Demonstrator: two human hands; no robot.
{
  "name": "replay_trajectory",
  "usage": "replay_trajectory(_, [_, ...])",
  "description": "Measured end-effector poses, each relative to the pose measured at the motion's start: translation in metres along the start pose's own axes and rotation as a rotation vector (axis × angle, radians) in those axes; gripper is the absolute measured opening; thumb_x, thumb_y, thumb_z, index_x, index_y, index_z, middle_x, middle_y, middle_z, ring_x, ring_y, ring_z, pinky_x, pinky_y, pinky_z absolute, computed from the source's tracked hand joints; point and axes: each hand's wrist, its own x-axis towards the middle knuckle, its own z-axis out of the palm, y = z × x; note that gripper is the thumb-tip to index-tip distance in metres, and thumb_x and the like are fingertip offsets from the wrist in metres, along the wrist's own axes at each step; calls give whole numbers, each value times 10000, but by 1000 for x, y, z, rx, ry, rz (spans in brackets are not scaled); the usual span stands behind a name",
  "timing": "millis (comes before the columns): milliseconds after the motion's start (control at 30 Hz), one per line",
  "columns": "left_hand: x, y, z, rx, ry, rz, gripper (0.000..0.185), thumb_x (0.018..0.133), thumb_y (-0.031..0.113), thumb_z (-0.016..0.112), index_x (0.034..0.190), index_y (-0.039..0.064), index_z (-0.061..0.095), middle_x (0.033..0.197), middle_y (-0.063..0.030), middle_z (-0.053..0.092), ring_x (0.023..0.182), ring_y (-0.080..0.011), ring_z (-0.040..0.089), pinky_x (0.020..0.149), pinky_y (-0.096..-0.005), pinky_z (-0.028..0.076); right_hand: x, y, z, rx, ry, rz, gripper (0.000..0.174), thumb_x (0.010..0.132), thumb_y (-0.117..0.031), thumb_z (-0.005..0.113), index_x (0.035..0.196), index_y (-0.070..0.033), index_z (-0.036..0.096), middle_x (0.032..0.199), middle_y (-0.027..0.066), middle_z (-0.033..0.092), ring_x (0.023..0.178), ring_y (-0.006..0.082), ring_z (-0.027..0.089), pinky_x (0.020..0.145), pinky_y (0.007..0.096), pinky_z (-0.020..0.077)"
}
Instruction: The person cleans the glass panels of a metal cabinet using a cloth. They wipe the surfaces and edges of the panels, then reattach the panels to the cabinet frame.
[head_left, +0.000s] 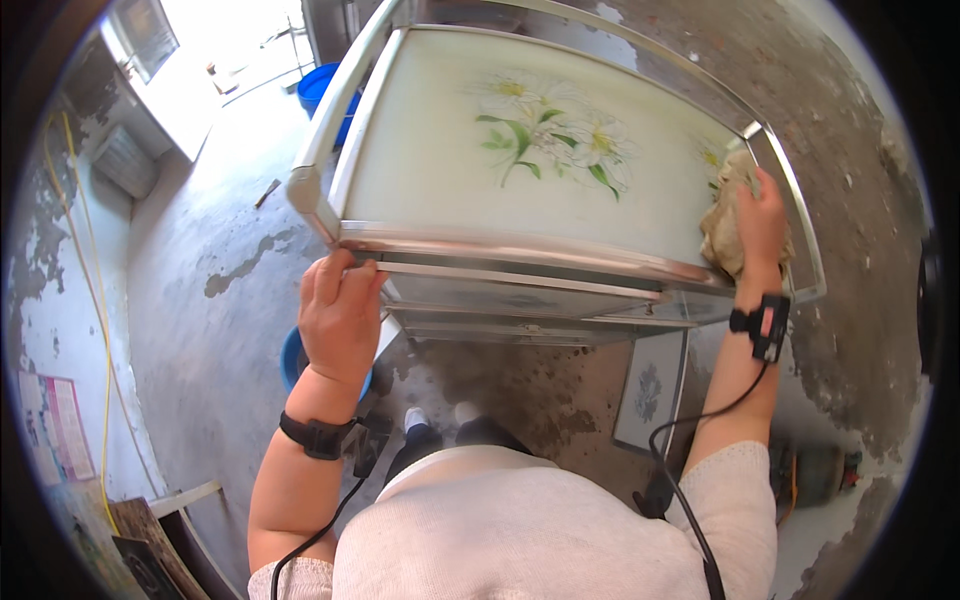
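A metal-framed cabinet (480, 244) with a glass or glossy top panel (420, 142) bearing printed white lilies stands before me. My left hand (341, 307) grips the near left corner of its frame, fingers curled over the edge. At the right end of the top, my right hand (761, 225) lies on a crumpled beige cloth (724, 217), pressed against the panel and the inner side of the rail. A raised metal rail (787, 180) runs around the far and right sides. Below the top edge, sliding panels (495, 294) show in part.
A blue basin (291, 360) sits on the floor behind my left hand, and a blue bucket (316, 84) stands farther off. A flower-printed panel (649, 390) leans beneath the cabinet's right side. A brush-like tool (267, 193) lies on the floor. Black cables run along both arms.
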Motion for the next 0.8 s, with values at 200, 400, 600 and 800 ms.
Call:
replay_trajectory(200, [0,1,2,-29,58,-36,188,733,33,772,892,63,677,1013,-90,623,917,-305,596,793,-385,506,-84,-115,-4,318,-264,-273,147,873,-117,688,1009,-64,669,1109,107,666,953,270,623,856,381,481])
replay_trajectory(400, [-1,0,2,-48,84,-12,202,727,49,780,902,67,681,982,-84,611,911,-304,600,790,-385,511,-151,-181,7,309,-270,-686,233,760,-57,769,970,-87,674,1027,94,648,922,296,605,839,382,471])
replay_trajectory(600, [-5,1,-2,-66,63,-39,214,724,50,779,911,72,677,999,-87,606,930,-302,595,801,-386,504,-167,-109,-4,372,52,-142,131,946,-161,630,1010,-48,651,1000,66,640,929,220,597,848,329,461])
replay_trajectory(800, [-4,0,2,-41,78,-37,213,733,46,759,930,80,686,1023,-76,614,935,-293,600,814,-383,509,-210,-38,-2,686,-85,669,225,1005,-270,563,1062,-59,616,973,13,629,897,101,566,799,260,435])
